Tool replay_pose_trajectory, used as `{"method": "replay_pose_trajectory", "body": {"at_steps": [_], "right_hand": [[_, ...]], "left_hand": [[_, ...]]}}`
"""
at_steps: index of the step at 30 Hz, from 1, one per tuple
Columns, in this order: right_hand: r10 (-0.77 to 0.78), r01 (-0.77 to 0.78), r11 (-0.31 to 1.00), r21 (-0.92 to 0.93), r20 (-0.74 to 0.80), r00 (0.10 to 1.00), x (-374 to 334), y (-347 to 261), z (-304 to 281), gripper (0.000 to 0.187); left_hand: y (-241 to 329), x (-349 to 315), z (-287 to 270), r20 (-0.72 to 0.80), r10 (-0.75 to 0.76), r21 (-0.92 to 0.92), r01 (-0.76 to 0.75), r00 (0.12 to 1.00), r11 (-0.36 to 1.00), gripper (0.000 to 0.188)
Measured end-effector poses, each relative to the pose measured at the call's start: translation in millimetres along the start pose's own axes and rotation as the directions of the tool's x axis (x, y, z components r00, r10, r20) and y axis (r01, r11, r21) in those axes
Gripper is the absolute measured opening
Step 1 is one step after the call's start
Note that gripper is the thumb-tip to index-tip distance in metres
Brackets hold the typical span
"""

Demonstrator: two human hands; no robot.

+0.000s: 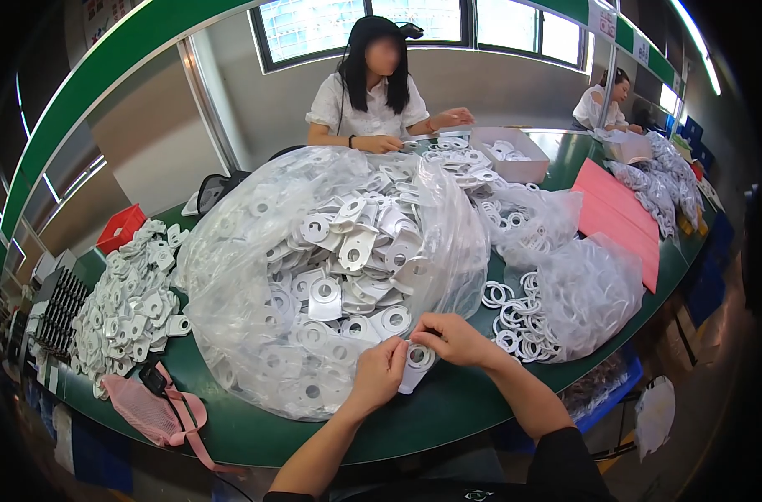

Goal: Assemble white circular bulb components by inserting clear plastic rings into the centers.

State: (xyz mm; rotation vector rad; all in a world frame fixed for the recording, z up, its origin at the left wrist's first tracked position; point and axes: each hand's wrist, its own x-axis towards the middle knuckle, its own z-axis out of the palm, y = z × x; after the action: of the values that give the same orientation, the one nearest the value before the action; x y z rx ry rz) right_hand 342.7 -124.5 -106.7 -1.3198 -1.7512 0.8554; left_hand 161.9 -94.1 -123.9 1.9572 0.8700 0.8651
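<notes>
Between my two hands is a white plastic part [411, 376] with a round ring-shaped opening at its top and a flat tab below. My left hand [379, 372] grips its left edge with closed fingers. Fingers of my right hand [450, 338] are bent and pinched at the upper right of the ring; whether they hold a separate ring is hidden. Just beyond lies a large clear plastic bag [222, 276], open and full of similar white parts [356, 247]. Loose white rings [527, 322] spill from another clear bag [594, 289] to the right.
A heap of white parts [134, 309] lies at left beside a red bin [122, 227]. A pink bag with straps [151, 410] rests near the table's front edge. Pink sheet [619, 217] lies at right. Across the green table [423, 427], a person [368, 100] works by a white box [515, 167].
</notes>
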Motion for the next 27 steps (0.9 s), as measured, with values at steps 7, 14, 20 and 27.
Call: {"method": "replay_pose_trajectory", "body": {"at_steps": [7,14,20,27], "right_hand": [[0.074,-0.025,0.964,0.263,-0.179,0.981,4,3,7,0.015],[0.13,-0.029,0.901,0.433,-0.207,0.97,4,-5,8,0.018],[-0.01,0.041,0.967,0.251,-0.124,0.992,1,-8,1,0.016],[-0.095,0.086,0.971,0.221,0.027,0.995,0,-8,-6,0.013]], "left_hand": [[-11,1,6,-0.085,-0.011,-0.109,0.002,0.996,0.994,0.02],[5,0,16,0.026,-0.056,-0.677,0.058,0.998,0.734,0.017],[-6,2,2,0.138,-0.145,-0.702,0.2,0.98,0.683,0.029],[2,-1,4,-0.02,0.092,-0.017,-0.092,0.996,0.996,0.022]]}}
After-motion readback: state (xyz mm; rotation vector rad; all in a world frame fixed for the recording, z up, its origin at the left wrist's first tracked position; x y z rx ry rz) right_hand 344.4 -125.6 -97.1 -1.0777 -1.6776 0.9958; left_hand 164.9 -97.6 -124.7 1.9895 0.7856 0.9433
